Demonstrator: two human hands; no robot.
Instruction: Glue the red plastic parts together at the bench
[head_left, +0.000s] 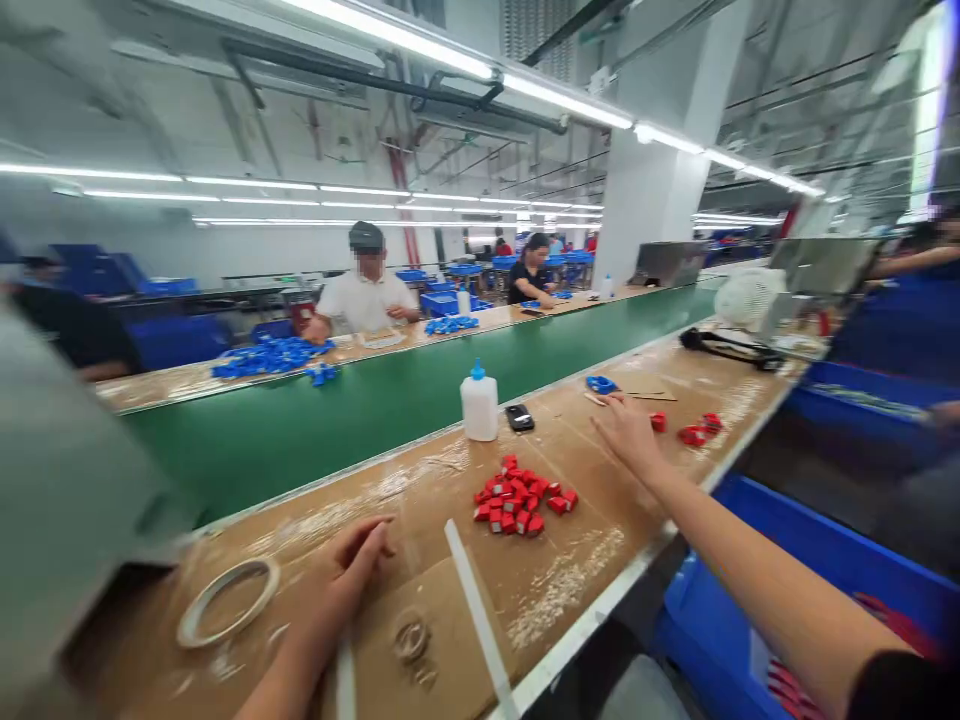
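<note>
My left hand [351,562] rests low over the cardboard-covered bench, fingers loosely bent, with nothing visible in it. Before it lies a cardboard piece [390,640] with pale strips and a small ring-shaped clump [411,638]. My right hand [630,432] reaches across the bench, fingers stretched out beside a small white stick-like piece [595,398]. Just beyond is a blue ring-shaped part [601,384]. A red piece [658,422] sits right by this hand, partly hidden. Between my hands lies a pile of small red blocks [514,497] with pale faces.
A white bottle with blue cap [479,408] and a black phone-like object [519,418] stand along the green conveyor belt [360,420]. Left lies a tape roll [229,602]. More red pieces [701,430], a white fan [750,298] and a blue bin [780,540] are right. Co-workers sit opposite.
</note>
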